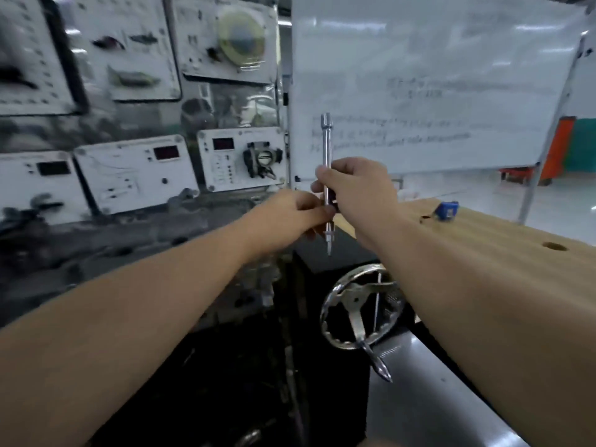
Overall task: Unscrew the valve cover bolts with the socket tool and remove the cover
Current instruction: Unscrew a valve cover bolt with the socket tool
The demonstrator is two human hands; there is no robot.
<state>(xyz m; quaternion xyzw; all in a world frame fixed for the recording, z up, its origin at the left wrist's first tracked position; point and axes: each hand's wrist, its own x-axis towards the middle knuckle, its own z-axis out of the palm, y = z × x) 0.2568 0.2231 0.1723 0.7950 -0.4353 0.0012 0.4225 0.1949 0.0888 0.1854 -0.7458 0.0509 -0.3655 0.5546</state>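
A long chrome socket tool (326, 146) stands upright in the air at the centre of the head view, its socket end up and a narrow tip pointing down. My right hand (358, 191) grips its shaft around the middle. My left hand (290, 217) pinches the tool just below that, at a dark part of the shaft. The engine with the valve cover (135, 253) lies blurred and dark at the left, below and behind my left forearm; its bolts cannot be made out.
A chrome handwheel (358, 312) with a crank handle sits low in the middle. A wooden bench top (503, 240) with a blue object (446, 210) runs along the right. Instrument panels (135, 172) fill the left background, a whiteboard (419, 85) the right.
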